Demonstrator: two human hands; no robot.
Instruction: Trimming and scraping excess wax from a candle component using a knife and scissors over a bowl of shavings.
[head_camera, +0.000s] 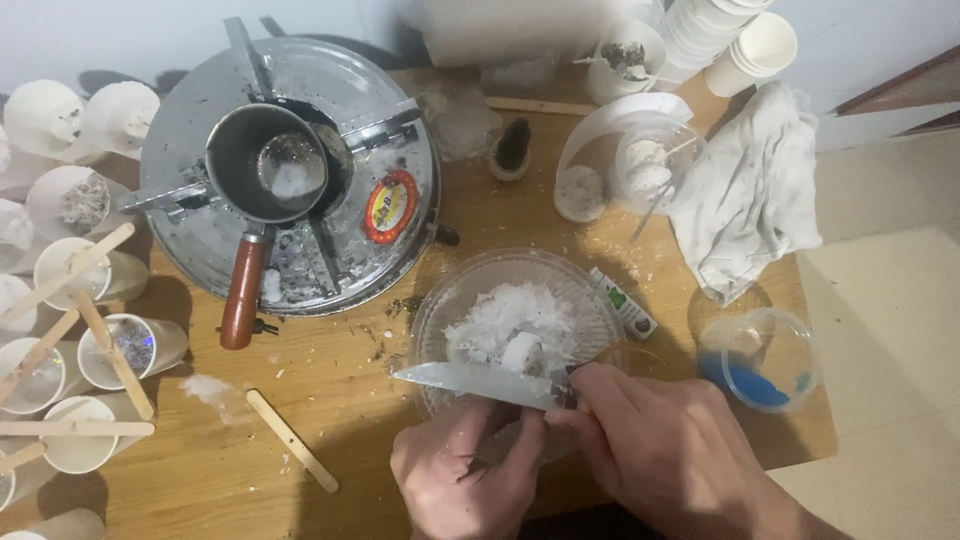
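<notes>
Left edge of tabletop (330, 400): paper cups (70, 270), several filled with pale or grey stuff and fitted with flat wooden sticks (75, 262); others lying on their sides. Exact count unclear, row cut off by frame.

Back-left: round metal machine (290, 175) with pot (268, 165) at centre, a little white residue inside, brown handle (243, 295) pointing to the front edge.

Front, left of centre: 1 loose stick (292, 440), white scraps beside it.

Centre, near front edge: clear bowl (515, 320) with heap of white shavings (505, 320); judged partly done, a white lump (522, 352) not yet cut up.

Left hand (470, 475): fingers curled at bowl's near rim, thumb up by the blade; whether clamped on anything, cannot tell.

Right hand (665, 450): clenched around the grip of the knife (475, 382), blade level over the bowl's near rim, tip pointing left.

Back-right: lidded clear tub (625, 165), stacked cups (745, 45), white cloth (750, 195).

Right edge: small clear tub (765, 360) with blue item, identity unclear.

Knife handle hidden in fist.
</notes>
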